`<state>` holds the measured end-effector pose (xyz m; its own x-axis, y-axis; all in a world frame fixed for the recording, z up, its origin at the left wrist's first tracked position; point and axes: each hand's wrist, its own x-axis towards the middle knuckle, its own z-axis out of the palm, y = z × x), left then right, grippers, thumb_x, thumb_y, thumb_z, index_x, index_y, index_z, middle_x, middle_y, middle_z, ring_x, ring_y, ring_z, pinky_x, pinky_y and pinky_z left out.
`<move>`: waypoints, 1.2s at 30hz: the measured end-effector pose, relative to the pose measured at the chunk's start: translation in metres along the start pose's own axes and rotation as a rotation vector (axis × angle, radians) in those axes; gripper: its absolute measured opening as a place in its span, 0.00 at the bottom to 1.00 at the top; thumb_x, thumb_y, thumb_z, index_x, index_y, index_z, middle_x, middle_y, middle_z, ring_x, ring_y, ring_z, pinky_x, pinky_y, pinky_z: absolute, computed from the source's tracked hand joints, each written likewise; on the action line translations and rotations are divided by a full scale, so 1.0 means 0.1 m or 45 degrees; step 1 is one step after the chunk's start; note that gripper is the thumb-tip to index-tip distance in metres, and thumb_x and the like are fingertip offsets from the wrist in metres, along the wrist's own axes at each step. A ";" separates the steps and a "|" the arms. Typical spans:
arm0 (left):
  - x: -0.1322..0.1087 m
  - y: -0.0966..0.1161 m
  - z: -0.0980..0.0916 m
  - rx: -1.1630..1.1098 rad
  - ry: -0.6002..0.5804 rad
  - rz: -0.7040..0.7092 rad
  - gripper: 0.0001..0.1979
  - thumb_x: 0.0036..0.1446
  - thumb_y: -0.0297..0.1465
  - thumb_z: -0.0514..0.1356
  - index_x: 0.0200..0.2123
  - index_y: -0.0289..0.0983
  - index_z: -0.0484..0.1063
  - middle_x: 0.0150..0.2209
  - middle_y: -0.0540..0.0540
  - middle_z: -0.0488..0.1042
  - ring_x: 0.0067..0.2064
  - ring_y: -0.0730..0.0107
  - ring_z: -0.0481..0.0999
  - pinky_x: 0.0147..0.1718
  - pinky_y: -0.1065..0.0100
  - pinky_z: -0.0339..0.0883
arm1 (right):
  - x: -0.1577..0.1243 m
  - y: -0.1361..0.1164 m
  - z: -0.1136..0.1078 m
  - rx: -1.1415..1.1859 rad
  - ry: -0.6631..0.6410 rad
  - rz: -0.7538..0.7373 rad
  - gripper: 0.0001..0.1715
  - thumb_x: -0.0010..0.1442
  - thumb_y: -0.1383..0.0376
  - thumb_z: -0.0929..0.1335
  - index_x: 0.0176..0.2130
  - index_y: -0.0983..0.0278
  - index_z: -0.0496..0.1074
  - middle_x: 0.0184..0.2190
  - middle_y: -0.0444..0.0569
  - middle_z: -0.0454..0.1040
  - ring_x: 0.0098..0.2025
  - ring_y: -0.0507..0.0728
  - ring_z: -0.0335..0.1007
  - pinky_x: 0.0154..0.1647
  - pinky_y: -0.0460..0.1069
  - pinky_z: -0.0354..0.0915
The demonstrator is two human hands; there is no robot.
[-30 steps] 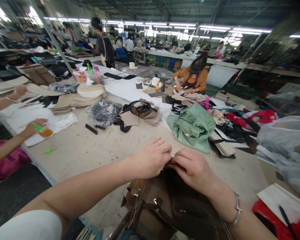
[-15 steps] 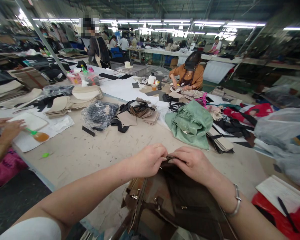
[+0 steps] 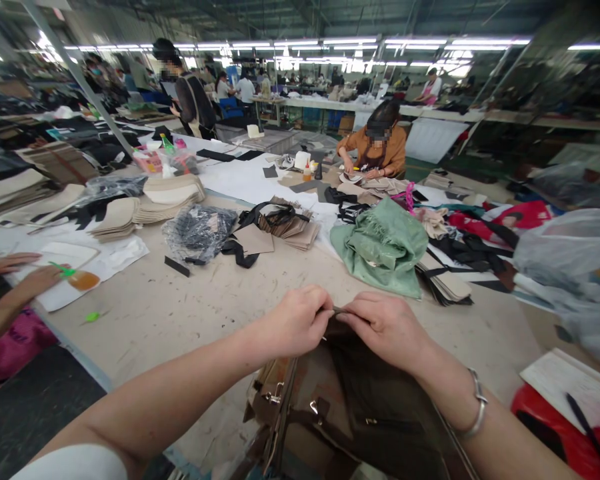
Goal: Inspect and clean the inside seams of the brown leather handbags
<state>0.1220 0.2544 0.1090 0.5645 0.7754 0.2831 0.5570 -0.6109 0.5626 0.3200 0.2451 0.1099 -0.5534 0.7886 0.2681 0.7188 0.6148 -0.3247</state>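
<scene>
A dark brown bag (image 3: 380,393) with metal clasps and a zipped inner pocket stands at the near table edge, its mouth toward me. My left hand (image 3: 303,323) pinches the bag's upper edge, with a small pale sliver showing just below the fingers. Close beside it, my right hand (image 3: 380,327) grips the same edge between thumb and fingers. Only a short stretch of the rim shows between the two hands. On the bag's left side hang metal clasps (image 3: 275,393). The lower part of the bag runs out of view.
On the table (image 3: 190,313) lie a plastic-wrapped bundle (image 3: 200,233), stacked beige panels (image 3: 175,193) and a green cloth bag (image 3: 380,247). A co-worker's hand (image 3: 45,280) is beside a glue bottle (image 3: 83,279) at left. A notebook (image 3: 575,383) with a pen is at right.
Both my hands keep their pinch on the bag's edge, now slightly closer together. At left, the co-worker's hands have moved down a little and lie lower near the glue bottle.
</scene>
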 end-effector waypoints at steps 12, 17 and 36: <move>0.01 -0.03 0.05 0.029 0.004 -0.079 0.05 0.56 0.26 0.51 0.32 0.35 0.66 0.30 0.47 0.71 0.34 0.70 0.70 0.33 0.67 0.64 | 0.01 -0.03 -0.01 -0.100 -0.012 0.002 0.12 0.62 0.61 0.63 0.35 0.64 0.72 0.28 0.48 0.71 0.33 0.53 0.67 0.34 0.46 0.58; 0.01 -0.03 0.05 0.064 -0.009 -0.113 0.05 0.56 0.26 0.50 0.32 0.35 0.65 0.30 0.48 0.70 0.33 0.69 0.70 0.32 0.67 0.65 | 0.06 -0.06 -0.03 -0.082 -0.062 0.029 0.14 0.59 0.56 0.65 0.39 0.63 0.72 0.29 0.47 0.73 0.32 0.54 0.68 0.32 0.47 0.58; 0.07 -0.13 -0.15 0.091 -0.201 -0.187 0.10 0.53 0.32 0.59 0.39 0.38 0.73 0.34 0.47 0.78 0.36 0.66 0.76 0.36 0.67 0.67 | 0.14 0.08 0.00 -0.085 -0.058 -0.074 0.15 0.63 0.62 0.62 0.28 0.63 0.71 0.23 0.45 0.68 0.28 0.51 0.64 0.29 0.46 0.53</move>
<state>0.1094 0.2700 0.1154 0.5593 0.8257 0.0740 0.6787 -0.5073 0.5311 0.3182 0.2615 0.1112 -0.6125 0.7522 0.2429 0.7104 0.6586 -0.2482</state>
